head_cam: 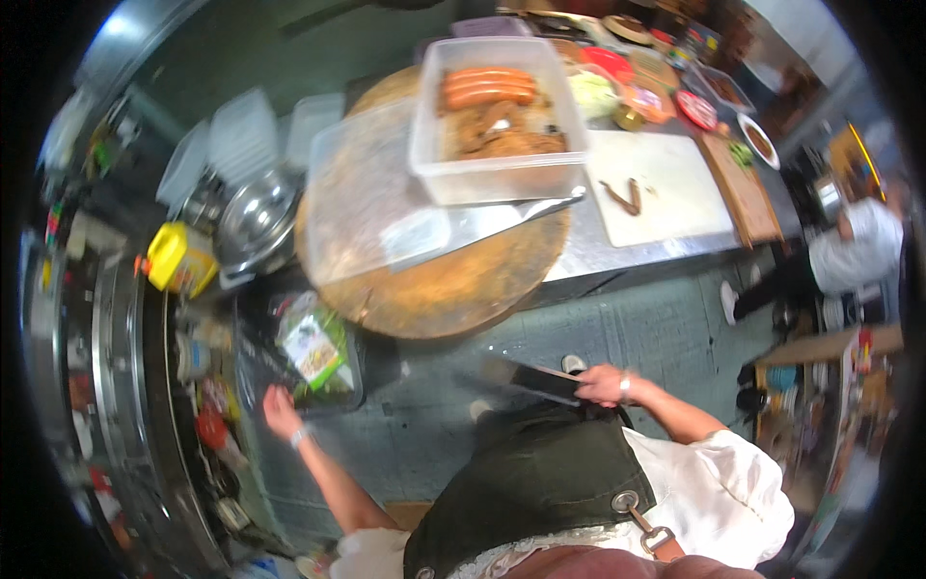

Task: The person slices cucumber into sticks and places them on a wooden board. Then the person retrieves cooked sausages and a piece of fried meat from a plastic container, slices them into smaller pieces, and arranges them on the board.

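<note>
My right hand (602, 384) grips the handle of a cleaver (542, 381), its blade blurred and pointing left in front of my apron. My left hand (281, 411) is at the lower left beside a black tray (351, 391) of packaged greens (312, 347); its fingers look curled, and nothing is plainly held. Ahead, a clear plastic tub (499, 174) with sausages (489, 87) and brown pieces of food (506, 137) stands over a round wooden chopping block (434, 297). A translucent lid (340, 217) lies flat beside the tub. Brown strips (623, 198) rest on a white cutting board (665, 188).
Metal bowls (257, 217), plastic containers (242, 137) and a yellow jug (181, 259) stand left of the block. A wooden board (741, 192) lies at the counter's right end. Shredded cabbage (593, 94) and bowls line the back. Another person (857, 246) is at far right, near shelves (817, 354).
</note>
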A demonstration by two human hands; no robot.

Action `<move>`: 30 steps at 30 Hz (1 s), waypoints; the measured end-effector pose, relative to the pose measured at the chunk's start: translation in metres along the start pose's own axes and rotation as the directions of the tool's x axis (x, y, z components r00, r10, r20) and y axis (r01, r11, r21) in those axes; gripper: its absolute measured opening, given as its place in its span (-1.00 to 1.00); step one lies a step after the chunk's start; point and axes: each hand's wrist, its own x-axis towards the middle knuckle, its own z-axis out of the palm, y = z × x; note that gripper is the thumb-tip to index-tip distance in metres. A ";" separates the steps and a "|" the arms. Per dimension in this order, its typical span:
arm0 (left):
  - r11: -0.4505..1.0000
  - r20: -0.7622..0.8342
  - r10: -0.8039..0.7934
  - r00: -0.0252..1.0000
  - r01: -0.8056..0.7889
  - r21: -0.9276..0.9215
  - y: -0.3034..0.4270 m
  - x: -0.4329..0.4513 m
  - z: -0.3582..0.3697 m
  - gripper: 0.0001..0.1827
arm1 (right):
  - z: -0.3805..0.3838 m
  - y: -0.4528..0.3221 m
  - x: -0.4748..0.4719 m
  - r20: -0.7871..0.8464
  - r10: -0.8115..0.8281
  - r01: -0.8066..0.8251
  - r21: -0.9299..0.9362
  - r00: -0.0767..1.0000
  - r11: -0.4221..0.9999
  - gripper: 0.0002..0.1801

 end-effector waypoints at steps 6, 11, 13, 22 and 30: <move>0.974 0.316 0.219 0.923 -0.192 -0.117 0.108 -0.179 0.075 -0.84 | -0.083 0.119 -0.111 -0.281 0.315 -0.016 0.722 0.906 0.691 -0.81; 0.901 0.662 0.427 0.616 -0.227 -0.370 0.184 -0.315 0.204 -0.87 | -0.187 0.198 -0.087 -0.603 0.187 0.344 0.653 0.776 0.675 -0.85; 0.925 0.796 0.379 0.473 -0.222 -0.309 0.192 -0.361 0.269 -0.87 | -0.236 0.223 -0.059 -0.650 0.176 0.409 0.641 0.739 0.650 -0.87; 0.699 0.804 0.004 0.595 -0.576 0.423 0.124 -0.457 0.635 -0.61 | -0.370 0.261 0.033 -0.587 0.071 0.498 0.739 0.807 0.454 -0.92; 0.845 0.762 0.190 0.619 -0.499 0.194 0.132 -0.470 0.694 -0.83 | -0.396 0.275 0.029 -0.596 -0.018 0.517 0.682 0.803 0.518 -0.91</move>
